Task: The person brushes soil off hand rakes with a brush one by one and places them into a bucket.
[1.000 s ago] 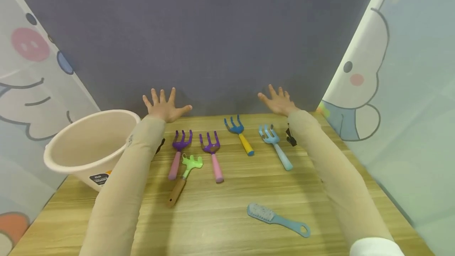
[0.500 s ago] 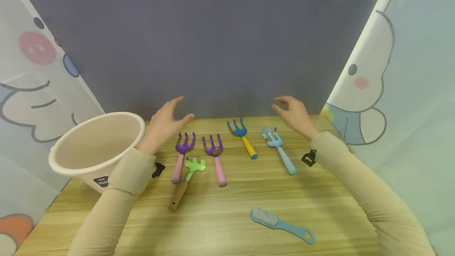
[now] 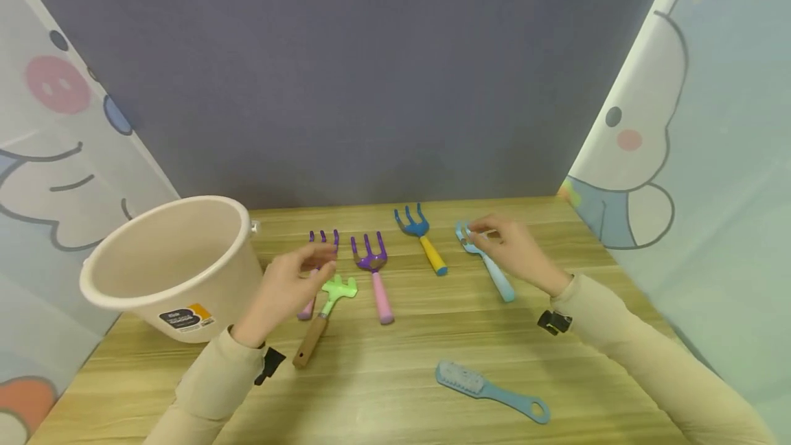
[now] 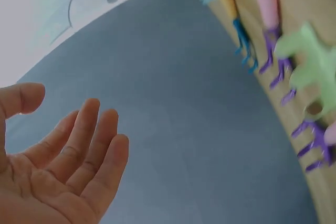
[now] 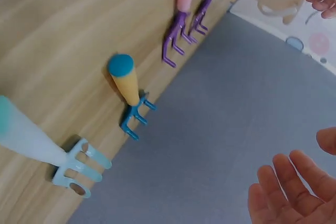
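Note:
My left hand (image 3: 285, 294), fingers relaxed and holding nothing, hovers over a purple hand rake with a pink handle (image 3: 306, 310), hiding part of it. Beside it lies a green hand rake (image 3: 336, 288) with a wooden handle. Another purple hand rake (image 3: 372, 261) with a pink handle lies to its right. My right hand (image 3: 511, 250) is above the light blue hand rake (image 3: 496, 278) and covers some of its tines. In the right wrist view its fingers are loosely bent with nothing in them. Between the hands lies a blue hand rake (image 3: 417, 226) with a yellow handle.
A cream bucket (image 3: 241, 280) stands at the left of the wooden table (image 3: 371, 390). Near the front lies a light blue brush (image 3: 494, 392). A dark grey panel (image 3: 371, 88) rises behind the table, with cartoon-printed sheets (image 3: 729, 156) at both sides.
Both hands have come back toward me and lower, from outstretched with spread fingers to relaxed, gently bent fingers over the rakes. The tools and bucket have stayed in place.

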Demonstrator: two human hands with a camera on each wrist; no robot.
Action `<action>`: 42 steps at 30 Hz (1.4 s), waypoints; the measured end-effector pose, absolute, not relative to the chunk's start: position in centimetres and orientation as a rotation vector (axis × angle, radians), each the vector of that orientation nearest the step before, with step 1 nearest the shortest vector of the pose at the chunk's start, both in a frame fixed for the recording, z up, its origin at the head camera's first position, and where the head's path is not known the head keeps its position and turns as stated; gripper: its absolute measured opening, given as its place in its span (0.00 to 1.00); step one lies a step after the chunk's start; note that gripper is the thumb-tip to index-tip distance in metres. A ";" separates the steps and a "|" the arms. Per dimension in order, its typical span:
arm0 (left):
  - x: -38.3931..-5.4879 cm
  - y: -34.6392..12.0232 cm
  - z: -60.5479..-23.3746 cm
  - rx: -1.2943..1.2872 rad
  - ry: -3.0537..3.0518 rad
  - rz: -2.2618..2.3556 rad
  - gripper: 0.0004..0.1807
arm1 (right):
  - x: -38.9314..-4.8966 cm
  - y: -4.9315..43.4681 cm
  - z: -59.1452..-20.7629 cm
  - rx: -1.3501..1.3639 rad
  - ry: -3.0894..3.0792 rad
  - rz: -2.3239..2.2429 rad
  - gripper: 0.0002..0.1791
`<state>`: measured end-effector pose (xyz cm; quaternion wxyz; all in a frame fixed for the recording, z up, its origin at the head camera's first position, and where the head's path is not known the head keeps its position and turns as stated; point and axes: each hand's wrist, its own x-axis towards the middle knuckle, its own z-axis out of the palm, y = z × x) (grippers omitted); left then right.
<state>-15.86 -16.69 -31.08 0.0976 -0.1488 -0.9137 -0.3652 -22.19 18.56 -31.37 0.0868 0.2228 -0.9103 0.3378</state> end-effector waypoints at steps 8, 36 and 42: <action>-14.3 -15.7 -33.2 -0.451 -2.782 -1.067 0.14 | -20.4 19.2 -32.6 0.767 -2.800 0.829 0.12; -13.3 -16.5 -36.1 -0.545 -2.843 -1.021 0.13 | -13.3 21.1 -39.0 1.121 -3.369 0.463 0.14; -13.3 -16.7 -36.4 -0.498 -2.848 -1.030 0.12 | -12.1 21.3 -39.8 1.050 -3.350 0.489 0.21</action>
